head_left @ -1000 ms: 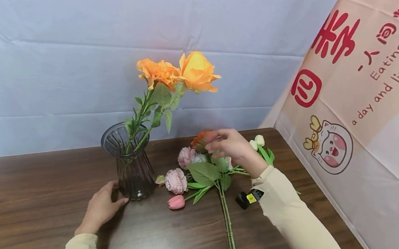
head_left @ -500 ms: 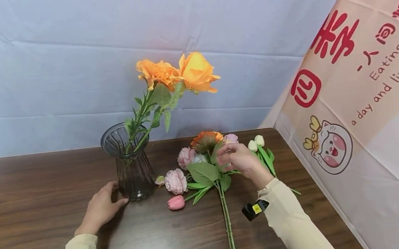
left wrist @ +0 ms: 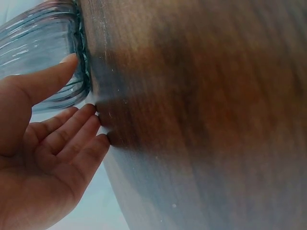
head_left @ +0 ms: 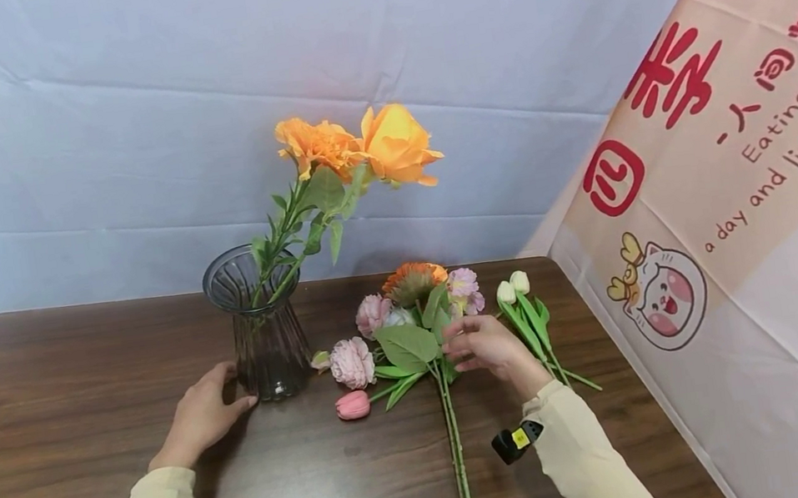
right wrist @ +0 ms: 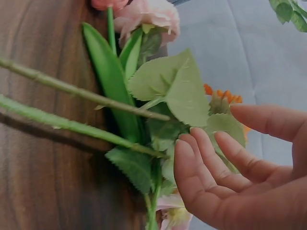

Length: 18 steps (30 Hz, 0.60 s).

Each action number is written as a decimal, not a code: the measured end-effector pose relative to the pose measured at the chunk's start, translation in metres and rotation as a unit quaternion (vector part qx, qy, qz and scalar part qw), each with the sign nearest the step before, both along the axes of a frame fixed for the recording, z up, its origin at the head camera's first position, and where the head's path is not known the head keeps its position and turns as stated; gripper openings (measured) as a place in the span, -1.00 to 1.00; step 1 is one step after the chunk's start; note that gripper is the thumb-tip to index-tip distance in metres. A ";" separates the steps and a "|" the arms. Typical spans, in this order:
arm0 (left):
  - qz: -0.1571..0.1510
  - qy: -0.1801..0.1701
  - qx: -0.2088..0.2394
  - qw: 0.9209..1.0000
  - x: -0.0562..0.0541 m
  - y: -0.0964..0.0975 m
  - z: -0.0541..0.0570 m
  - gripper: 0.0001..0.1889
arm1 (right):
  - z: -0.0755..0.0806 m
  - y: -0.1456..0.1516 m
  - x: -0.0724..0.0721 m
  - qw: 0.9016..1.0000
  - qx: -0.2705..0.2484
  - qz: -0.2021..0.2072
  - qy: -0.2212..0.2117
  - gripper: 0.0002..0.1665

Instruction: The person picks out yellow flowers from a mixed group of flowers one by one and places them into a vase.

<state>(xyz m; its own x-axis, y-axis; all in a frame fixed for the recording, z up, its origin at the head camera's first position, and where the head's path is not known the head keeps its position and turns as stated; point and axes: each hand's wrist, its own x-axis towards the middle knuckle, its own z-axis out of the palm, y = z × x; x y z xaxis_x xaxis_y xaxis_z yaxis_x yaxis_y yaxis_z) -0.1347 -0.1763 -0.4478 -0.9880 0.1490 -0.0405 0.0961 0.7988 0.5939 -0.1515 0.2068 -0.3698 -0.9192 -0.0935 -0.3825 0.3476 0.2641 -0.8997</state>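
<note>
A dark ribbed glass vase [head_left: 273, 358] stands upright, holding an orange ruffled flower [head_left: 319, 146] and a yellow-orange rose [head_left: 396, 147] that lean right. My left hand [head_left: 201, 416] rests at its base, thumb along the glass and fingertips on the table; in the left wrist view the fingers [left wrist: 81, 143] are only slightly bent beside the vase [left wrist: 43, 50]. Beside the broad leaves [head_left: 408, 347] of the lying flowers hovers my right hand [head_left: 488, 348], fingers loosely bent, holding nothing. Two long stems [head_left: 453, 444] run toward me, and an orange flower [head_left: 417, 280] lies at the back.
Pale pink blooms [head_left: 352, 363] and a pink tulip [head_left: 352, 406] lie left of the leaves. A purple flower [head_left: 465, 289] is behind my right hand, with white tulips [head_left: 513, 288] farther right. Cloth [head_left: 129, 150] hangs behind the table, and a printed banner [head_left: 731, 239] borders its right.
My right hand has drawn back from the orange flower, toward me and slightly right, uncovering the orange and purple blooms. The left hand and vase stay put.
</note>
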 end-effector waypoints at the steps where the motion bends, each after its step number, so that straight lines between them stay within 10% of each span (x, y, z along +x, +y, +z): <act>1: 0.000 0.000 0.000 1.000 0.000 0.000 0.000 -0.39 | -0.001 0.000 0.001 1.000 0.002 0.003 -0.002 -0.66; 18: 0.003 0.012 -0.005 1.000 0.000 0.001 0.000 -0.43 | -0.033 0.011 0.010 0.999 0.014 -0.010 -0.042 -0.88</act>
<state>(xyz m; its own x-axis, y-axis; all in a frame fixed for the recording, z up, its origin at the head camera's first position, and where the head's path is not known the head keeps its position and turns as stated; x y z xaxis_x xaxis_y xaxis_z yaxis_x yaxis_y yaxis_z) -0.1351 -0.1753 -0.4476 -0.9896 0.1428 -0.0188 0.1052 0.8056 0.5830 -0.1411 0.2181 -0.4028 -0.8854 -0.0644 -0.4603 0.4267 0.2803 -0.8599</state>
